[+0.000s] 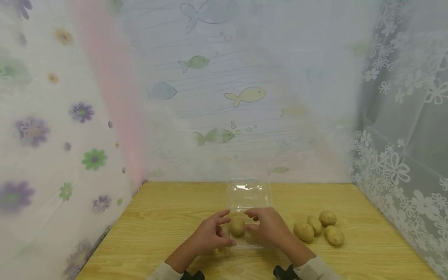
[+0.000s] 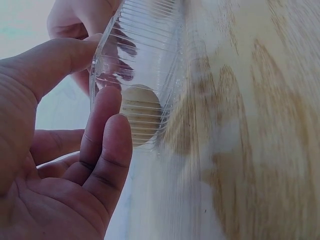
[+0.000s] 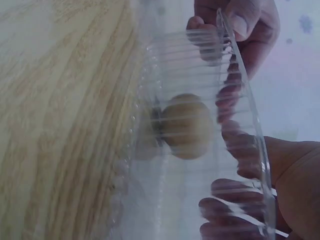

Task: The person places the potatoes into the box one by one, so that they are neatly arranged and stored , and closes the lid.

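Note:
A clear plastic clamshell container (image 1: 249,246) sits on the wooden table with one potato (image 1: 237,227) inside, toward its left end. Through the ribbed wall, the same potato (image 2: 141,115) shows on the container's floor. My left hand (image 1: 210,233) is at the left side and pinches the rim, thumb on the edge and fingertips outside the wall. Over the container's right part, my right hand (image 1: 269,225) has its thumb and fingers spread, apart from the potato. Its fingers (image 3: 240,150) appear through the clear wall in the right wrist view, holding nothing.
The container's clear lid (image 1: 249,194) is folded back behind it. Right of my right hand lie several loose potatoes: one (image 1: 303,231) nearest the hand, another (image 1: 334,235) farther right. Patterned curtains (image 1: 63,140) enclose the wooden table (image 1: 168,210) at the sides and back.

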The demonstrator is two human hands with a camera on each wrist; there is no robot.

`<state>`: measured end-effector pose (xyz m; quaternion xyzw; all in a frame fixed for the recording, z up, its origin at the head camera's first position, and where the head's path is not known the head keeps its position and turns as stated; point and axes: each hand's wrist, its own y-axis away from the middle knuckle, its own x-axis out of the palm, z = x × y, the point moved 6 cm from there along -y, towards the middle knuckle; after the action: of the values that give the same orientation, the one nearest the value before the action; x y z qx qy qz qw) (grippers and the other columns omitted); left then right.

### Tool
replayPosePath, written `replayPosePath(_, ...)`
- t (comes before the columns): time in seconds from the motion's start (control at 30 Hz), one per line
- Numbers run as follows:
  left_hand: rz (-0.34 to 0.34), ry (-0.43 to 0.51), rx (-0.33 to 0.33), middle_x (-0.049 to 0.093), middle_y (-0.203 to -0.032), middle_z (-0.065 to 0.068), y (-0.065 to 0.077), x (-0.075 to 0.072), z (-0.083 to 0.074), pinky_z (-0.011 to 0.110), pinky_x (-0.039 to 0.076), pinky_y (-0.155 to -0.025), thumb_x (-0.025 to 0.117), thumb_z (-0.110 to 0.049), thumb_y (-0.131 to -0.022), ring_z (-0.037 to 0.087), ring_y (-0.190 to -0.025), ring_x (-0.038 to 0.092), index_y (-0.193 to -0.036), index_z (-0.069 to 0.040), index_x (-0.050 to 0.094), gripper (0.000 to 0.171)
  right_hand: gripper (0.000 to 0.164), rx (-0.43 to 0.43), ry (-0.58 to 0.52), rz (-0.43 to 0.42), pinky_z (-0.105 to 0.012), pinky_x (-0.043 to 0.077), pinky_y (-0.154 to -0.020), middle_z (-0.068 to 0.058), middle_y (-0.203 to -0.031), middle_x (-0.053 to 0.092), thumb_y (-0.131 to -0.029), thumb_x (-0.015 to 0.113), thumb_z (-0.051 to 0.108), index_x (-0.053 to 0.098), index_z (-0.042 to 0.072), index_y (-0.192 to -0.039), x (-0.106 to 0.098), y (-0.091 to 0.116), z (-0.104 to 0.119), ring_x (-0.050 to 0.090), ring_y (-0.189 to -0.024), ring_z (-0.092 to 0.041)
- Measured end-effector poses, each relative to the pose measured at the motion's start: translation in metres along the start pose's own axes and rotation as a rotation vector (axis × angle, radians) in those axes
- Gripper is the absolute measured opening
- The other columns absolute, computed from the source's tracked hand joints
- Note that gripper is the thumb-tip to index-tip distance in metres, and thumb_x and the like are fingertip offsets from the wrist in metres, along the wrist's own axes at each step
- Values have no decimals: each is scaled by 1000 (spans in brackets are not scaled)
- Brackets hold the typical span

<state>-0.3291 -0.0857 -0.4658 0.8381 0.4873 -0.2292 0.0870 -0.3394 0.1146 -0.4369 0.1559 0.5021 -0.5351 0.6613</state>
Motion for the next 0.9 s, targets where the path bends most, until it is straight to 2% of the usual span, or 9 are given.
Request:
replayPosePath(0.2, 0, 15, -3, 51, -154, 23, 0, 0, 0, 28, 57, -61, 90, -27, -83, 16, -75, 69, -161, -12, 37, 95, 44, 41, 6, -20, -42, 61, -78, 1, -121, 77, -85, 86, 36, 77, 17, -123, -13, 5, -6, 76, -96, -20)
replayPosePath(0.47, -12, 0, 5, 53, -152, 23, 0, 0, 0, 27, 56, -60, 91, -26, -82, 14, -73, 69, -160, -11, 39, 95, 41, 80, 32, -95, -39, 60, -79, 9, -116, 78, -84, 87, 36, 78, 20, -121, -34, 16, -15, 74, -97, -16)
replayPosePath(0.9, -3, 9, 0, 52, -153, 23, 1, -1, -1, 25, 55, -61, 90, -25, -83, 13, -75, 69, -161, -11, 38, 95, 46, 111, 54, -122, -43, 59, -83, 6, -120, 76, -86, 83, 44, 75, 25, -127, -64, 29, -34, 73, -103, -19)
